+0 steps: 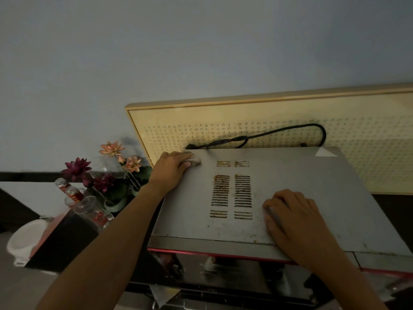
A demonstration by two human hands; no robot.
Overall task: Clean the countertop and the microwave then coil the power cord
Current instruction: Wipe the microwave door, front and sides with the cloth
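Microwave (279,198) sits in the middle, its grey top dirty and spotted with rusty vents. Behind it leans a big framed picture (290,121). Power cord (279,133) lies loose at the far edge. Right hand (297,220) rests flat and open on top. Left hand (172,166) squeezes a cloth (195,161) at the far left corner.

head camera: the only view, sits on my head | faces forward and down, tilted | close above the microwave (268,193) top, my two forearms enter from the bottom edge | wall (178,52) fills the upper half
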